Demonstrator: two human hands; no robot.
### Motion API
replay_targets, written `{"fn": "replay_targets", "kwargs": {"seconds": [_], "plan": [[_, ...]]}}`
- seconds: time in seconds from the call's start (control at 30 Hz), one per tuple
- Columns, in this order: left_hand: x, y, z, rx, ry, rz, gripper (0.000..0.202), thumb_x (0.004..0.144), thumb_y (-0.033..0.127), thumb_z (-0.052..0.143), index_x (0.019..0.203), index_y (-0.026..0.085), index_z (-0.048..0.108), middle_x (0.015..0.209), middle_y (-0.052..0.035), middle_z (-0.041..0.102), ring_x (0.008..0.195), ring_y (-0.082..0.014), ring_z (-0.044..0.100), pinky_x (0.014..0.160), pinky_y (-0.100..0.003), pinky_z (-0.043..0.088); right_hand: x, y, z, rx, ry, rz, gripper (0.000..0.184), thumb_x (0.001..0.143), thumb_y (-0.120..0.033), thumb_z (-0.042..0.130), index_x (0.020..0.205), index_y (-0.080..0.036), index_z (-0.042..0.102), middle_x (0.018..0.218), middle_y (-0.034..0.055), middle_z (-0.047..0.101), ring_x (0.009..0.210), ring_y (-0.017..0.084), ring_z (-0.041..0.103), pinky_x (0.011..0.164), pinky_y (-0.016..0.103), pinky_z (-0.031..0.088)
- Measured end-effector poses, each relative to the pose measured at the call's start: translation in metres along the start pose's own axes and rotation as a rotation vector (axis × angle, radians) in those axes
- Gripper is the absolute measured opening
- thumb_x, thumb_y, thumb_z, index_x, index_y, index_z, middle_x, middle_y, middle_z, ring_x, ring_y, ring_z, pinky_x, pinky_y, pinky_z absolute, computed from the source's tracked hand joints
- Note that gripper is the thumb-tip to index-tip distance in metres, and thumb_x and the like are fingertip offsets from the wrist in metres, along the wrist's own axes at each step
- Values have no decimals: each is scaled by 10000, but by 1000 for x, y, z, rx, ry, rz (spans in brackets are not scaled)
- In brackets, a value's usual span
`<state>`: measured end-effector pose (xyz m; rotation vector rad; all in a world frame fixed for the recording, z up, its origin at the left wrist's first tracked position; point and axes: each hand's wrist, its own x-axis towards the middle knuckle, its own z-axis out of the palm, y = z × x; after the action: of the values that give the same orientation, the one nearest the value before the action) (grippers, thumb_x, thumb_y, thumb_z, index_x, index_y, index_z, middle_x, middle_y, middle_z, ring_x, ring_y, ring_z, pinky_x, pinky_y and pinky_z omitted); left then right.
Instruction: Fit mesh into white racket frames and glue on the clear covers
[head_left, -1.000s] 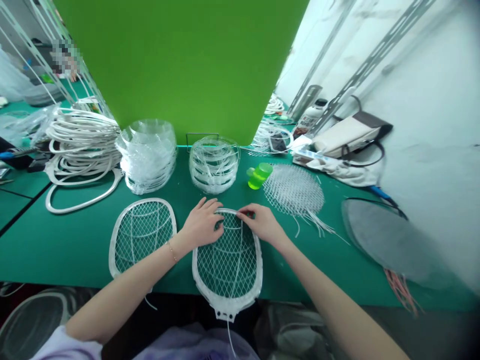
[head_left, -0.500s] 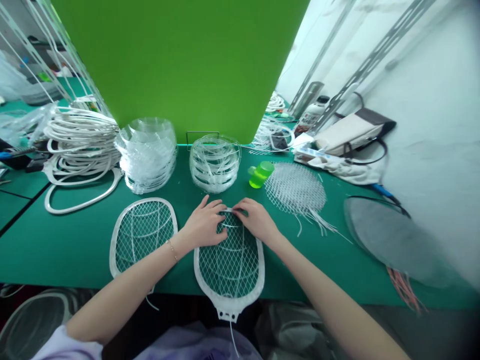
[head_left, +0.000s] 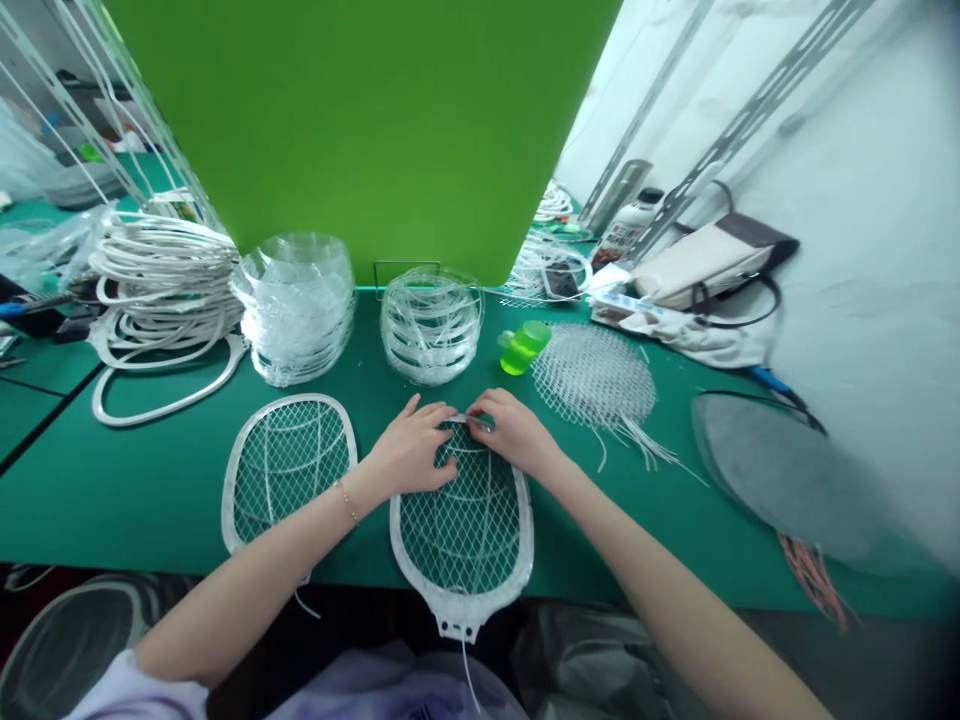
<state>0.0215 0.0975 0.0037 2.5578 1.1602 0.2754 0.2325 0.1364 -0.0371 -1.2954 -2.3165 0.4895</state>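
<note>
**While both hands work the far rim of a mesh racket frame**

As the right hand (head_left: 511, 436) curls over the far end of the racket frame (head_left: 465, 545), its fingertips pinch the white rim there. The left hand (head_left: 411, 456) lies flat and unclenched on the netting just beside it. Its fingers are spread and press down, and the two sets of fingertips nearly meet at the rim.

The racket frame lies flat at the near edge of the green table (head_left: 112, 490), right in front of the person. Its short stub end hangs over the edge, with a thin wire trailing from it. A second netted frame (head_left: 289, 465) lies flat just to the left, apart from the first.

Farther back stand two stacks of clear plastic pieces (head_left: 296, 305) (head_left: 430, 325), with a heap of white hoops (head_left: 165, 280) to their left. A small green bottle (head_left: 523, 348) lies on its side to the right of the stacks, next to a loose sheet of netting (head_left: 596, 378). A grey oval mesh (head_left: 780, 475) lies at the far right, and a green board (head_left: 360, 130) stands upright behind it all.
</note>
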Motion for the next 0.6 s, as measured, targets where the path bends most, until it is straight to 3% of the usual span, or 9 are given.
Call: {"fn": "replay_targets", "kwargs": {"seconds": [0.1, 0.27, 0.33, 0.47, 0.6], "plan": [[0, -2, 2, -17, 14, 11, 292, 882, 301, 579, 1103, 182, 728, 1414, -109, 588, 1354, -293, 498, 1219, -537, 239, 0, 0, 1, 20, -6, -5, 101, 865, -184, 590, 880, -213, 686, 926, 82, 651, 943, 240, 595, 872, 394, 502], [-2, -4, 6, -38, 11, -3, 323, 890, 310, 565, 1129, 162, 724, 1439, -119, 567, 1304, -273, 549, 1058, -382, 493, -1, -2, 1, 72, -20, 21, 114, 887, -195, 570, 902, -213, 681, 953, 77, 647, 939, 226, 619, 848, 368, 509], [-2, -3, 6, -36, 9, -1, 316, 885, 302, 568, 1119, 161, 726, 1426, -114, 581, 1312, -277, 542, 1087, -394, 470, -1, -3, 1, 100, -27, 43, 118, 893, -203, 565, 896, -213, 682, 948, 69, 648, 912, 209, 627, 831, 351, 512], [2, 0, 4, -31, 11, 5, 266, 846, 293, 611, 1040, 160, 736, 1341, -117, 642, 1281, -295, 564, 1205, -495, 302, 3, -1, -1, 166, -49, 127, 92, 867, -212, 605, 827, -193, 686, 909, 61, 677, 874, 186, 646, 819, 323, 518], [11, 0, -1, -20, 8, 19, 229, 785, 321, 659, 926, 157, 735, 1085, -112, 712, 1094, -284, 657, 1227, -493, 244, 20, 12, -3, 251, -170, 231, 91, 788, -266, 715, 758, -180, 708, 719, 19, 710, 668, 147, 648, 628, 255, 521]]}}
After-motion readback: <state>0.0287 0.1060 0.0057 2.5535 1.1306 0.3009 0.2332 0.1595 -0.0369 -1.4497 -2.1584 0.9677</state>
